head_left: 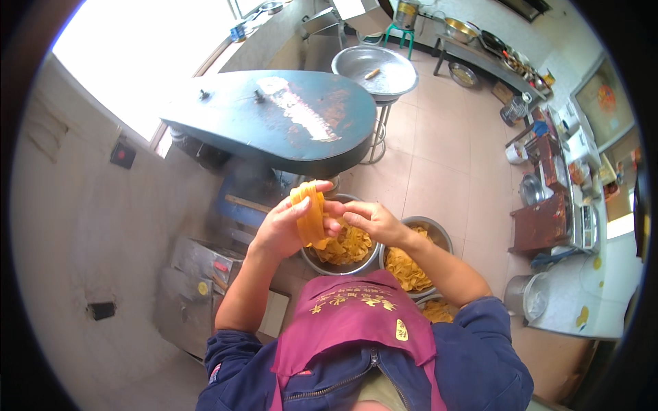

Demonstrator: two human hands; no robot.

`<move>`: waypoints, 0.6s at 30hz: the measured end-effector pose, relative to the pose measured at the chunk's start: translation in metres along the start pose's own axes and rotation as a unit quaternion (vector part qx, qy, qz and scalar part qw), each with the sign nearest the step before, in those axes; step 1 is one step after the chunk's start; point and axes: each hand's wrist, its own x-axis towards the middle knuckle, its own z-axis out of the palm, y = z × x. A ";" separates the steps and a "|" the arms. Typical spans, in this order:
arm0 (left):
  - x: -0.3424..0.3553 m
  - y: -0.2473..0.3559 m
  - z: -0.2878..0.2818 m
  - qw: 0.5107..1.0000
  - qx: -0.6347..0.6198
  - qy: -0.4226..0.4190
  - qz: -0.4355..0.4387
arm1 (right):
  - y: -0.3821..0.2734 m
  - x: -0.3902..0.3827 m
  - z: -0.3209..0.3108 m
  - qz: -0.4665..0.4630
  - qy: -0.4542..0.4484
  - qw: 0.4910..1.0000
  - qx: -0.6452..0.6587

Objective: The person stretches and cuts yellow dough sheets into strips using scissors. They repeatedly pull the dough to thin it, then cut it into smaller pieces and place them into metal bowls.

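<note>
A looped bundle of flat yellow strips, like wide noodles (310, 218), lies across the palm of my left hand (277, 229), with the thumb closed over it. My right hand (378, 222) meets the fingertips of the left one, its thumb and fingers pinched together. Whatever sits in that pinch is too small to make out. Below both hands stands a metal bowl (374, 257) with more yellow strips (348, 246) heaped in it. Beside it, to the right, a second metal bowl (444, 236) holds similar strips (407, 268). Part of a third heap (436, 312) shows by my apron.
Ahead is a dark machine with a teardrop-shaped cover (233, 113). Behind it a wide metal basin (349, 63) rests on a stand, a small brown stick inside. A metal box (181, 294) stands at left. Cabinets (541, 222) and a white bucket (522, 296) line the right.
</note>
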 end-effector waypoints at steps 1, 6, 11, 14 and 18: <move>0.004 -0.005 0.002 0.999 0.002 -0.029 -0.013 | -0.011 -0.007 0.011 -0.041 0.017 0.995 0.085; 0.018 -0.041 0.006 0.982 0.150 -0.079 -0.081 | 0.015 -0.022 0.010 0.049 -0.041 0.896 0.440; 0.015 -0.040 0.014 0.949 0.283 -0.093 -0.102 | 0.013 -0.039 0.020 0.032 0.016 0.837 0.545; 0.010 -0.038 0.021 0.956 0.267 -0.066 -0.106 | 0.040 -0.050 0.020 -0.040 -0.017 0.835 0.549; 0.005 -0.037 0.023 0.970 0.240 -0.031 -0.030 | 0.028 -0.067 0.008 -0.057 0.044 0.823 0.563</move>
